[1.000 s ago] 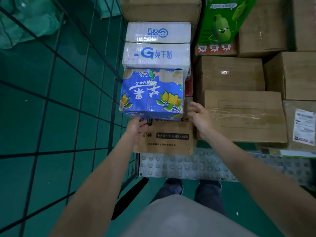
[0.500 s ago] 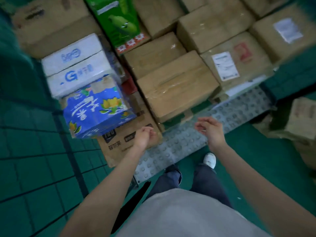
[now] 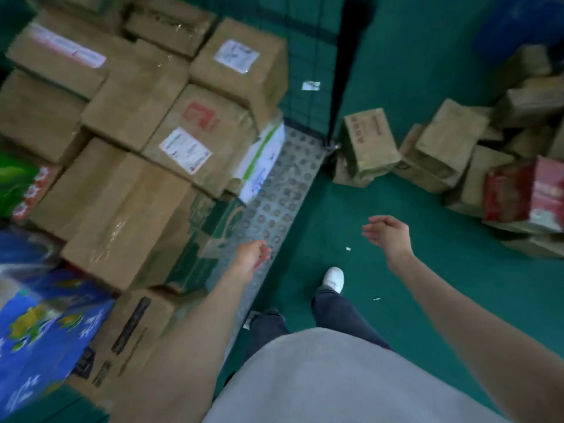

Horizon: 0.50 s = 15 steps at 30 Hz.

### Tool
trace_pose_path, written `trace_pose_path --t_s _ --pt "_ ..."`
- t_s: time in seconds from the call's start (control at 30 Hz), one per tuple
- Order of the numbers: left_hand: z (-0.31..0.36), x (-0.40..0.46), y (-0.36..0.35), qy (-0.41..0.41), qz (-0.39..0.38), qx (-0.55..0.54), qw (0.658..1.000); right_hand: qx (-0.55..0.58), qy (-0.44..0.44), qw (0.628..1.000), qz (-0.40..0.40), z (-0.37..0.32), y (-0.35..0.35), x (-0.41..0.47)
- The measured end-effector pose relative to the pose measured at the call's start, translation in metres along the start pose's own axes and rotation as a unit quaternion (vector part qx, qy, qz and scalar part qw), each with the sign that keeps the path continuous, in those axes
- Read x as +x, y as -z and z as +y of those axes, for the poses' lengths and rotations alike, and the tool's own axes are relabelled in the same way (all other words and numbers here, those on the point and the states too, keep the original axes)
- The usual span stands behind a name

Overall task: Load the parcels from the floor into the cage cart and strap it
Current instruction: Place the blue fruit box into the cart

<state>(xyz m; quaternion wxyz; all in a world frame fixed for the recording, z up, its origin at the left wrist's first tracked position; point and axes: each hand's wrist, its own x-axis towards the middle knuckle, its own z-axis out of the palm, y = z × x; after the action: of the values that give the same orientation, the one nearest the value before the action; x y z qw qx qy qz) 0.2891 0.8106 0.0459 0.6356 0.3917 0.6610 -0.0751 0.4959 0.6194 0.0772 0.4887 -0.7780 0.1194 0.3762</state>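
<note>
Both hands have come away from the blue carton with the yellow fruit print that they were at a second ago, and the view has swung toward the floor on the person's right. Taking the cage cart as the landmark: its studded metal floor shows as a bare strip along the near edge, and its dark corner post rises at the far right corner. Inside the cart brown parcels are packed tight in several layers, some with white labels; the blue carton sits at the cart's near left corner on top of a brown box with dark print, and a green carton lies along the left edge. Outside the cart, on the green floor to its right, a heap of parcels is still unloaded; the nearest one, a brown box with red print, lies just beside the corner post, and a red carton lies at the far right of the heap. The left hand hangs above the cart's near edge with fingers loosely curled, holding nothing. The right hand is out over the floor, well apart from the heap, fingers relaxed and empty. A white shoe stands on the floor just outside the cart.
</note>
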Motion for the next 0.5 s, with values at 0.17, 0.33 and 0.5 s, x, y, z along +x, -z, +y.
trace_pose_path --t_s 0.17,0.33,0.5 --pt "0.056 -0.009 -0.117 -0.035 -0.074 0.024 0.996 0.047 -0.024 0.998 0.039 -0.017 0.077 0.037" --pt "0.104 -0.006 -0.19 -0.081 -0.112 0.066 0.988 0.077 -0.036 0.995 0.05 -0.029 0.11 0.071" --pt "0.147 0.019 -0.239 -0.084 -0.111 0.07 0.988 0.091 -0.039 0.993 0.069 -0.055 0.128 0.115"
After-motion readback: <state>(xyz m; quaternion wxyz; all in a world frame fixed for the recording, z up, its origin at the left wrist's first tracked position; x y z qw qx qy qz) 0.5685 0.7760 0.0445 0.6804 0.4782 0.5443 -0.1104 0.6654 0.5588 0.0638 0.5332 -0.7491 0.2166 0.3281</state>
